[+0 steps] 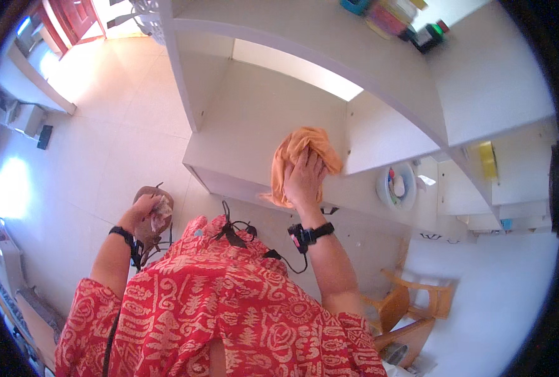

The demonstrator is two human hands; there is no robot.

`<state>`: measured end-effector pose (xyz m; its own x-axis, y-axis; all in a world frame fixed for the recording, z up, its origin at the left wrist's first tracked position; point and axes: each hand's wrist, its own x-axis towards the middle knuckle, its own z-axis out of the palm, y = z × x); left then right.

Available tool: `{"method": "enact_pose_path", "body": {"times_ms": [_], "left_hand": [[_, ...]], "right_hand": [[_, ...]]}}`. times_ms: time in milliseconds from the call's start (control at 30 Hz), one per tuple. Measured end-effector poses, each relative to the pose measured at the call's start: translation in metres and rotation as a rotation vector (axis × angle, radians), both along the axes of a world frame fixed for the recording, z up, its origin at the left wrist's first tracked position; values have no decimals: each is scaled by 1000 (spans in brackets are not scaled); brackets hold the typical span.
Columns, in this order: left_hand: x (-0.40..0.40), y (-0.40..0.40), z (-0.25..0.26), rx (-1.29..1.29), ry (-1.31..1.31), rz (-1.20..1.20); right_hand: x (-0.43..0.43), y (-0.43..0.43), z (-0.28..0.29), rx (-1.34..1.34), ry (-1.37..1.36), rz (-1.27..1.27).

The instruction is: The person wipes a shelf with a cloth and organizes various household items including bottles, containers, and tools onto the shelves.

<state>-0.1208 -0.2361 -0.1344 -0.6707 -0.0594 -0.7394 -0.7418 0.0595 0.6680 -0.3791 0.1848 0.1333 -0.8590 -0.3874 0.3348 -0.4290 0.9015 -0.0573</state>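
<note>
My right hand point(303, 181) presses on a bunched orange cloth point(286, 146), its fingers spread over the folds. Beneath the cloth is the lower board of a white shelf unit point(256, 108), near its front edge. My left hand point(143, 208) hangs over the floor at the left, closed around a crumpled pale wad point(161, 214); whether it is paper or plastic I cannot tell. Behind that hand shows a brown thing, perhaps a shoe point(144, 192). Both wrists wear black straps with cables.
Uprights and an upper shelf point(307, 28) frame the compartment; bottles point(429, 36) stand on top. To the right, a translucent tub point(396, 186) holds small items. A wooden chair point(397, 301) is at the lower right. Tiled floor point(119, 108) extends left towards a red door point(77, 19).
</note>
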Motion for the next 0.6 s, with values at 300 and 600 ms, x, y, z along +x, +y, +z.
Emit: {"method": "enact_pose_path", "body": {"times_ms": [300,600], "left_hand": [[185,2,-2,8,-275,367],[250,-2,-43,36,-372,390]], "right_hand": [[-147,-88,51,253,-190,-219],[-87,-216,-9,301,-393,365]]}}
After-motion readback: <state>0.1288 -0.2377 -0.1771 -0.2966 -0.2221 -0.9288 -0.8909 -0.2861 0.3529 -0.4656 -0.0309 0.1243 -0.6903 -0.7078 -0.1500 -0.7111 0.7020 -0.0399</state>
